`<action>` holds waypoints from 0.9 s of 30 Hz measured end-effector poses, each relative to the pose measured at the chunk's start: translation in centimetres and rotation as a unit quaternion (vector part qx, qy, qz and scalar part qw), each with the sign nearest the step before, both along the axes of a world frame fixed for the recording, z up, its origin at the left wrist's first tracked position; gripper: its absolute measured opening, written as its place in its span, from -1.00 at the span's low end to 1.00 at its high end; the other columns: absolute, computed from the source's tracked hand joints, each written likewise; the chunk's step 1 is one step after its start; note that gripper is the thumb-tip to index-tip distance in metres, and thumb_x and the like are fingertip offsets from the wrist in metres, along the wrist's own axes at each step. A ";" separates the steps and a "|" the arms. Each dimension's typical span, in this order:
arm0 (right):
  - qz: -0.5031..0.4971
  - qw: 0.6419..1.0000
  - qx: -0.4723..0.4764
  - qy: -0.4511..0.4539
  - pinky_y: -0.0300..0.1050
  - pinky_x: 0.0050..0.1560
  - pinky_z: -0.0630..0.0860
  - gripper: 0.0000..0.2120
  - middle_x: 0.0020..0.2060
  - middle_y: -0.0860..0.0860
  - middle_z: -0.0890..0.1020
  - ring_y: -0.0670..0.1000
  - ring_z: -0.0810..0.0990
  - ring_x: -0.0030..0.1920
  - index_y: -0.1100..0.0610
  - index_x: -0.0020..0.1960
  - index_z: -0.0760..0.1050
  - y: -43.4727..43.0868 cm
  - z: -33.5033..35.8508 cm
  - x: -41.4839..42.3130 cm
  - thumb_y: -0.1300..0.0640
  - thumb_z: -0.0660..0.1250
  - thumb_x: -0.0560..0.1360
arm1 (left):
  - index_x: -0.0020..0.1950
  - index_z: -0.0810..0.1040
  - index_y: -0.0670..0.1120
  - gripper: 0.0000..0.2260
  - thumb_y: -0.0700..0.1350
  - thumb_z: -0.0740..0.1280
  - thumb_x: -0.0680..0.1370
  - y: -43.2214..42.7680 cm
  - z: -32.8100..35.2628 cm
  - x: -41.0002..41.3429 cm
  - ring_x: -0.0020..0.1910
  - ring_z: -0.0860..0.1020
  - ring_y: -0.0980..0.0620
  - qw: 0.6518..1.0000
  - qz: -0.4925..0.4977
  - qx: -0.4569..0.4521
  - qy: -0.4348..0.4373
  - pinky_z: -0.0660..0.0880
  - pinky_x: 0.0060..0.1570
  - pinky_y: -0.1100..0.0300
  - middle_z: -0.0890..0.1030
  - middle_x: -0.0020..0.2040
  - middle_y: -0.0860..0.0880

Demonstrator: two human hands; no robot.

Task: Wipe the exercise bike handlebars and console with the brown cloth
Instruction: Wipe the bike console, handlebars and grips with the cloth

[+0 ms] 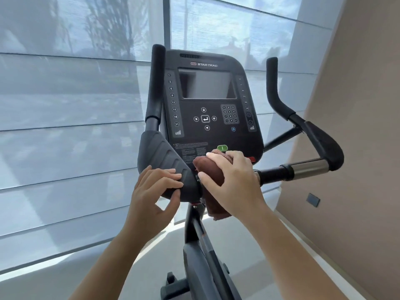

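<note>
The black console (pixel 207 105) of the exercise bike stands upright in front of me, its dark screen above a keypad and a green button. The brown cloth (pixel 211 172) is bunched at the middle of the handlebars (pixel 303 169), just below the console's lower edge, with a tail hanging down. My right hand (pixel 233 180) grips the cloth from above, fingers and thumb curled round it. My left hand (pixel 155 191) rests on the black left elbow pad (pixel 160 156), fingers curved over its near end.
Upright black grips rise left (pixel 157 81) and right (pixel 273 83) of the console. A large window with a sheer blind fills the left and back. A beige wall with a dark socket plate (pixel 313 199) runs along the right. The bike's frame (pixel 201 245) drops to the pale floor.
</note>
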State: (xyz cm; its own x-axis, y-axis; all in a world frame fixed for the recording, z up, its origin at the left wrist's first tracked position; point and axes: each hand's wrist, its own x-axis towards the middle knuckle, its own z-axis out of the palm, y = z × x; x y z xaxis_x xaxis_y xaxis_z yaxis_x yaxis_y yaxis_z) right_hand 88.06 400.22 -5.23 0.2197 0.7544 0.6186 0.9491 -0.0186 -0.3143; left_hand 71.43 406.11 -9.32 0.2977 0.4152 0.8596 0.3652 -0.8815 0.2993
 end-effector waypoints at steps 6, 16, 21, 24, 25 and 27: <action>0.086 0.990 0.083 -0.069 0.21 0.11 0.50 -0.68 0.18 0.18 0.52 0.19 0.47 0.19 0.12 0.18 0.51 -0.9 -0.6 0.1 0.05 0.33 0.45 | -0.24 0.60 -0.21 -0.82 -0.15 0.26 0.41 -0.1 -0.1 0.4 0.02 0.50 0.16 1.000 0.008 0.001 -0.024 0.28 0.27 0.13 0.57 -0.12 0.04; 0.044 0.995 0.074 -0.051 -0.04 -0.07 0.55 -0.64 0.06 -0.01 0.61 0.10 0.55 -0.02 0.04 0.19 0.52 -0.6 -0.2 5.7 -0.04 0.27 0.44 | -0.24 0.59 -0.24 -0.84 -0.19 0.25 0.41 0.0 -0.5 0.8 0.01 0.52 0.09 0.999 0.019 0.021 -0.046 0.35 0.21 -0.07 0.58 -0.13 -0.01; 0.058 0.993 0.094 -0.045 -0.04 -0.16 0.53 -0.68 -0.09 -0.01 0.62 0.08 0.51 -0.15 0.01 0.09 0.56 0.3 -0.2 2.8 -0.03 0.29 0.37 | -0.23 0.55 -0.19 -0.87 -0.22 0.22 0.40 0.0 -0.7 1.5 -0.03 0.52 0.04 0.996 0.025 0.029 -0.079 0.36 0.17 -0.10 0.60 -0.18 -0.09; 0.105 0.986 0.126 -0.042 -0.04 -0.17 0.55 -0.67 -0.09 -0.01 0.63 0.06 0.53 -0.14 0.01 0.11 0.56 0.6 -0.9 -0.3 -0.04 0.29 0.38 | -0.21 0.53 -0.16 -0.89 -0.22 0.21 0.40 0.1 -0.8 1.7 -0.02 0.51 0.07 0.995 0.022 0.031 -0.088 0.35 0.17 -0.05 0.60 -0.18 -0.09; 0.111 0.984 0.136 -0.043 -0.04 -0.17 0.55 -0.66 -0.09 -0.01 0.63 0.05 0.54 -0.14 0.02 0.12 0.56 0.6 -1.0 -0.2 -0.03 0.29 0.38 | -0.20 0.53 -0.15 -0.89 -0.22 0.22 0.40 0.1 -0.8 1.7 -0.02 0.51 0.07 0.996 0.021 0.030 -0.087 0.37 0.16 -0.08 0.60 -0.17 -0.08; 0.109 0.980 0.157 -0.047 -0.04 -0.17 0.56 -0.66 -0.10 -0.02 0.63 0.05 0.54 -0.14 0.03 0.11 0.56 0.6 -1.2 1.2 -0.02 0.27 0.37 | -0.17 0.49 -0.08 -0.91 -0.22 0.22 0.40 0.1 -0.7 1.5 -0.02 0.52 0.05 0.996 0.012 0.027 -0.085 0.40 0.14 -0.14 0.59 -0.16 -0.05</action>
